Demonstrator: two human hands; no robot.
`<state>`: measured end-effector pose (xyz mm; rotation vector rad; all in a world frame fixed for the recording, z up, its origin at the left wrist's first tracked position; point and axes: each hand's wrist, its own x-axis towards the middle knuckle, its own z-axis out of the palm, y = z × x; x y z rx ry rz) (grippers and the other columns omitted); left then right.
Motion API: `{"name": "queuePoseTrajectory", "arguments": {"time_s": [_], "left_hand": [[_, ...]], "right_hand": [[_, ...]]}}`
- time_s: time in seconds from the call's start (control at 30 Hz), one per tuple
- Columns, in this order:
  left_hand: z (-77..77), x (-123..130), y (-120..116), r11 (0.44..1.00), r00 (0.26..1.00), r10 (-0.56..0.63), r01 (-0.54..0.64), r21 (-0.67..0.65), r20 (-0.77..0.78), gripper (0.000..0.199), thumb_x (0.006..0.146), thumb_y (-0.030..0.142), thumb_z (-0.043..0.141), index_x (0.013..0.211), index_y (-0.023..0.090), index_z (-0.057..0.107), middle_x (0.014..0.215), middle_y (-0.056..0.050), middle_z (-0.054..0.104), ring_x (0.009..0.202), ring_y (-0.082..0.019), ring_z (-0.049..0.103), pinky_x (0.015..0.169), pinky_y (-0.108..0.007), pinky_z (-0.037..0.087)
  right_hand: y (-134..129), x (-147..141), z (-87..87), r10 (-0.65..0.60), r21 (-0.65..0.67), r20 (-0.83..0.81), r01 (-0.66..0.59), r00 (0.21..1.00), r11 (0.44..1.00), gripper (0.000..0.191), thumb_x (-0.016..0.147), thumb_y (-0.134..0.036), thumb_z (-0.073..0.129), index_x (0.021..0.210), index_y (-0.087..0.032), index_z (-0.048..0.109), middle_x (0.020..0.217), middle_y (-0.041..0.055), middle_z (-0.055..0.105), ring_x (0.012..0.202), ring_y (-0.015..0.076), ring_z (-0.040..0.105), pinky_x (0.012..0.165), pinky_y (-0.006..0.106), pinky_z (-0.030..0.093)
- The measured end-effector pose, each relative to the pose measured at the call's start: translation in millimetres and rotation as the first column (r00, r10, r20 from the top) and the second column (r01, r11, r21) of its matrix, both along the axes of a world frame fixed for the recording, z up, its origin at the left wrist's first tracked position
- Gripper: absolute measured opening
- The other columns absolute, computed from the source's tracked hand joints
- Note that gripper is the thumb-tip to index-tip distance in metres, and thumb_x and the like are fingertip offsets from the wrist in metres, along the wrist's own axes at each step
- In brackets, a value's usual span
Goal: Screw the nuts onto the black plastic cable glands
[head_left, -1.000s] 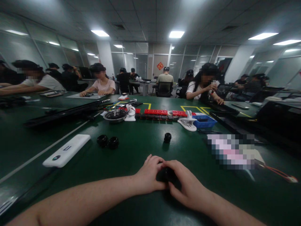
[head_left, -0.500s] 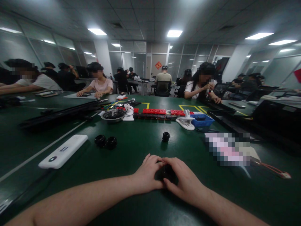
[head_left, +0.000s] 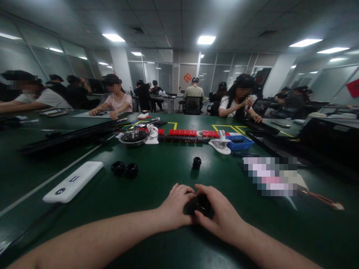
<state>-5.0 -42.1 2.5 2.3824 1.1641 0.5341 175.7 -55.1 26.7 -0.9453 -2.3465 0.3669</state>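
A black round part [head_left: 202, 202] with a hollow top is between my two hands, low over the green table [head_left: 157, 246]. The fingers and thumb of my right hand [head_left: 220, 211] are closed round it. My left hand [head_left: 178, 206] curls against its left side, fingertips near those of my right hand. A similar small black part [head_left: 196, 162] stands beyond my hands. Two more black parts, a left one [head_left: 118, 168] and a right one [head_left: 131, 170], sit side by side to the left.
At the left lies a white power bank [head_left: 73, 182] with a cable. Farther back are a metal bowl [head_left: 133, 140], red blocks [head_left: 183, 132], a white clamp [head_left: 220, 144] and a blue tray [head_left: 240, 144]. A blurred-out item [head_left: 270, 175] lies at the right. People sit around the table.
My right fingers have opened slightly round the black part, and more of its hollow top shows. The whole view has shifted a little; the table objects appear slightly farther left.
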Motion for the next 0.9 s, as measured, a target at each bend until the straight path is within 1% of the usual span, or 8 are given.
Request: {"name": "queuePoseTrajectory", "arguments": {"time_s": [0.13,0.3,0.37,0.47,0.57,0.67,0.8,0.9], "left_hand": [[0.0,-0.6,0.4,1.0,1.0,-0.008,0.008,-0.012,-0.003,0.051,0.063,0.041,0.066,0.107,0.021,0.053,0.113,-0.008,0.049,0.11,-0.026,0.042,0.102,-0.052,0.014],[-0.1,-0.4,-1.1,1.0,1.0,-0.001,0.001,0.002,-0.004,0.046,0.063,0.038,0.065,0.104,0.02,0.055,0.11,-0.008,0.05,0.106,-0.025,0.044,0.101,-0.052,0.017],[-0.4,-0.1,-1.3,1.0,1.0,0.004,-0.004,0.001,0.005,0.046,0.064,0.04,0.065,0.104,0.021,0.055,0.11,-0.007,0.05,0.106,-0.025,0.044,0.101,-0.052,0.016],[-1.7,0.0,-0.3,1.0,1.0,0.003,-0.003,0.0,0.009,0.051,0.063,0.041,0.066,0.108,0.021,0.053,0.113,-0.007,0.049,0.11,-0.026,0.042,0.102,-0.052,0.015],[-2.6,-0.4,1.1,1.0,1.0,-0.007,0.007,-0.012,-0.004,0.055,0.063,0.044,0.066,0.111,0.021,0.051,0.117,-0.008,0.047,0.113,-0.027,0.039,0.102,-0.052,0.014],[-2.2,-0.9,1.1,1.0,1.0,-0.006,0.006,-0.017,-0.01,0.054,0.062,0.043,0.067,0.109,0.021,0.053,0.115,-0.008,0.049,0.111,-0.026,0.04,0.102,-0.052,0.015],[-0.1,-0.7,-0.6,1.0,1.0,-0.006,0.006,-0.006,0.002,0.048,0.064,0.04,0.066,0.106,0.022,0.054,0.112,-0.006,0.05,0.109,-0.025,0.042,0.102,-0.05,0.016],[1.9,0.1,-1.2,1.0,1.0,0.001,-0.001,-0.012,-0.007,0.05,0.063,0.037,0.066,0.109,0.022,0.052,0.111,-0.006,0.05,0.109,-0.025,0.042,0.102,-0.051,0.016]], "right_hand": [[-0.1,-2.5,3.3,-0.03,-0.025,0.066,0.031,0.997,0.999,0.066,0.067,-0.031,0.063,0.124,-0.015,0.034,0.112,0.0132,0.052,0.101,0.0261,0.051,0.086,0.043,0.042],[1.5,-2.1,2.4,-0.009,-0.066,0.055,0.012,0.998,0.998,0.046,0.071,-0.021,0.057,0.115,-0.016,0.042,0.105,0.0099,0.055,0.094,0.0216,0.053,0.082,0.038,0.044],[1.1,-0.6,2.1,0.007,-0.051,0.022,-0.006,1.0,0.999,0.044,0.072,-0.019,0.054,0.115,-0.016,0.041,0.106,0.0105,0.055,0.095,0.0215,0.053,0.083,0.038,0.044],[-0.1,0.1,1.8,0.025,-0.046,0.018,-0.024,1.0,0.999,0.052,0.072,-0.018,0.052,0.122,-0.016,0.035,0.112,0.0119,0.052,0.101,0.0223,0.051,0.087,0.04,0.041],[-0.9,-1.2,1.4,0.069,-0.069,0.067,-0.065,0.995,0.996,0.067,0.07,-0.024,0.06,0.128,-0.015,0.028,0.119,0.013,0.049,0.107,0.0243,0.047,0.091,0.042,0.038],[-0.3,-2.8,2.1,0.054,-0.08,0.087,-0.047,0.995,0.996,0.069,0.069,-0.031,0.063,0.127,-0.014,0.03,0.115,0.0133,0.051,0.103,0.0252,0.049,0.088,0.042,0.041],[0.1,-3.2,6.0,-0.004,-0.084,0.048,0.008,0.999,0.996,0.051,0.071,-0.021,0.058,0.118,-0.015,0.039,0.106,0.0116,0.053,0.095,0.0232,0.051,0.083,0.041,0.043],[-1.4,-2.2,8.7,0.116,-0.088,0.004,-0.115,0.993,0.989,0.052,0.069,-0.01,0.049,0.119,-0.016,0.037,0.106,0.0097,0.053,0.095,0.0207,0.051,0.083,0.037,0.044]]}}
